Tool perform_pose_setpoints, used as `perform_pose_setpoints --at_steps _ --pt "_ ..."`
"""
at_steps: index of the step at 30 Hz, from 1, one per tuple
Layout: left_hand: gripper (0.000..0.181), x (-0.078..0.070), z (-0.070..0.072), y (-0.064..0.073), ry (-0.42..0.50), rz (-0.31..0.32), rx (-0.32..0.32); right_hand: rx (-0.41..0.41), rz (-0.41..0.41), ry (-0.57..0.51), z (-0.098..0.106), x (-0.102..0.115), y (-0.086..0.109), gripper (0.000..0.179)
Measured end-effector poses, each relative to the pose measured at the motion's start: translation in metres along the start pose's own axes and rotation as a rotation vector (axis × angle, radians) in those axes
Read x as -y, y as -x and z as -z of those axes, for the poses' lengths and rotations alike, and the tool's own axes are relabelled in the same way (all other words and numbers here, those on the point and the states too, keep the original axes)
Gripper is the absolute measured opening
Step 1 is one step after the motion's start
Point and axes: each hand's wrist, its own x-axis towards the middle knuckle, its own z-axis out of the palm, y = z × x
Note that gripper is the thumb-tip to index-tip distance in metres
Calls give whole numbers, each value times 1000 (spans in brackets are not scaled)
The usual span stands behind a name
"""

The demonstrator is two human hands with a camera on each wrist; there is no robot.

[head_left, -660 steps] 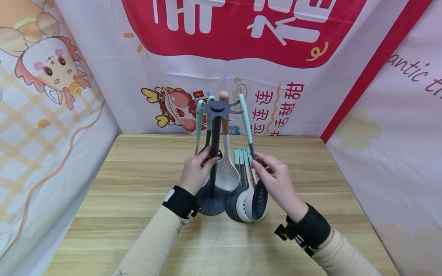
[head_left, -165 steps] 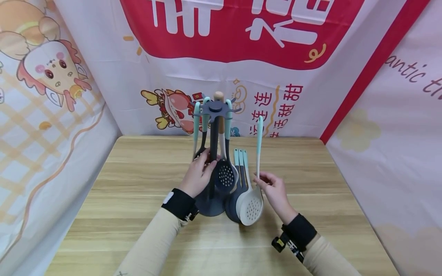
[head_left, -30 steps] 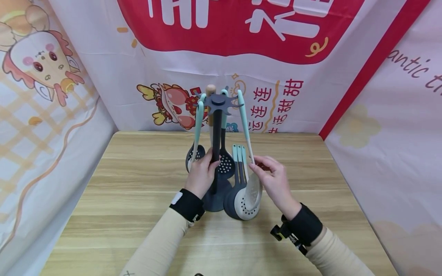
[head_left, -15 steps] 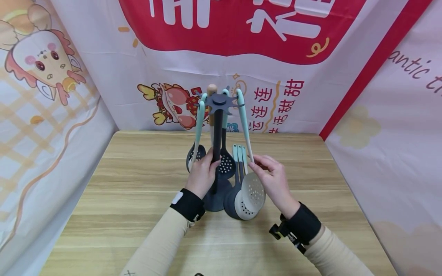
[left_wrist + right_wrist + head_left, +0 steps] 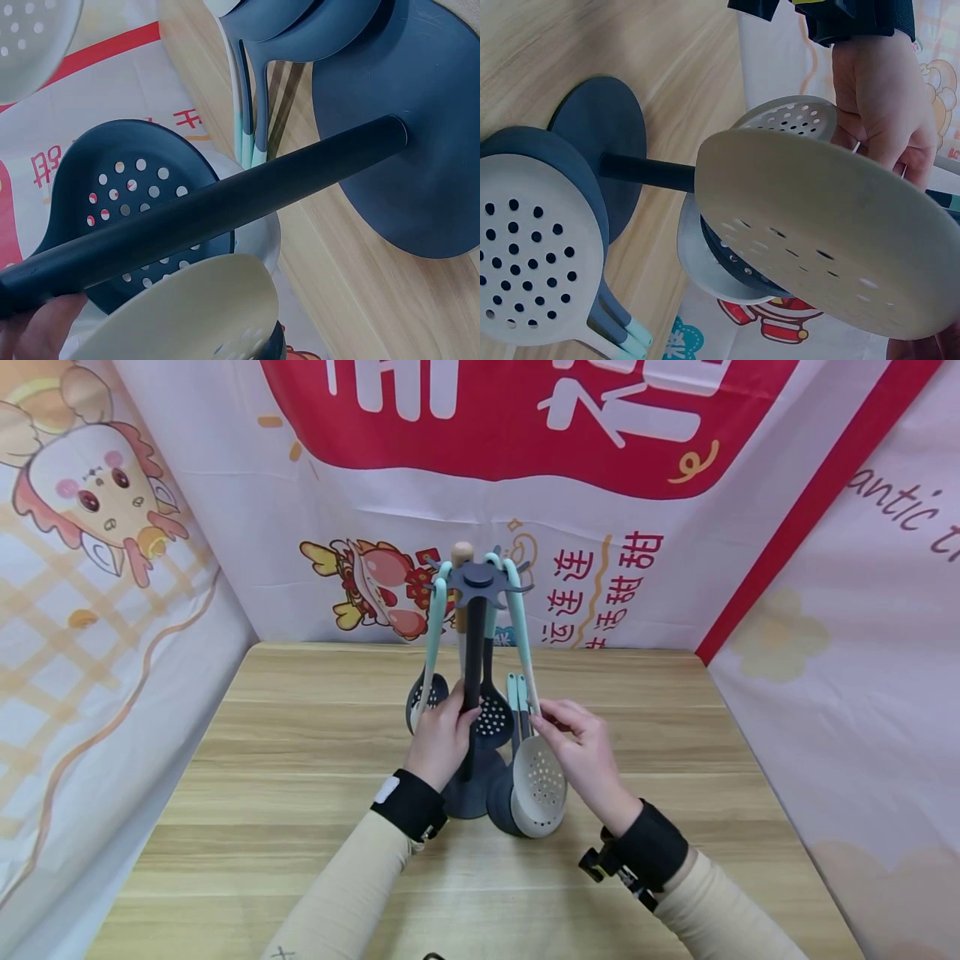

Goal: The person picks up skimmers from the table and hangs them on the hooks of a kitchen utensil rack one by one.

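Note:
My left hand grips the dark pole of an upright utensil rack, whose crown of hooks tops it. My right hand pinches the lower handle of a white skimmer with a mint grip. The curved top of that handle meets the crown's right side; whether it is fully hooked I cannot tell. Its perforated bowl faces me, and in the right wrist view a pale skimmer fills the foreground. Behind the pole hangs a dark skimmer; another dark one hangs at left.
A nested stack of dark utensils with mint handles lies beside the rack's round base. On it rests a white perforated skimmer, seen in the right wrist view. A wooden-topped handle hangs at the back. Printed cloth walls surround the wooden table.
Seconds ago the right hand held the white skimmer upright away from the rack; now its top is at the crown. Just now its bowl swung to face me and shifted left.

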Motion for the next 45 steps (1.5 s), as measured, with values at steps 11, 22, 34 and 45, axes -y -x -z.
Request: perform_pose_setpoints --at_steps 11,22,34,45 --pt "25 -1 1 1 0 -17 -13 33 12 -13 -9 -2 -1 23" --pt "25 -3 1 1 -3 -3 -11 44 34 5 -16 -9 -6 23" --pt "24 -3 1 3 -10 -12 -25 49 6 -14 -24 -13 -12 23" --pt "23 0 0 1 -26 -24 -23 10 -10 -23 -38 -23 -20 22"
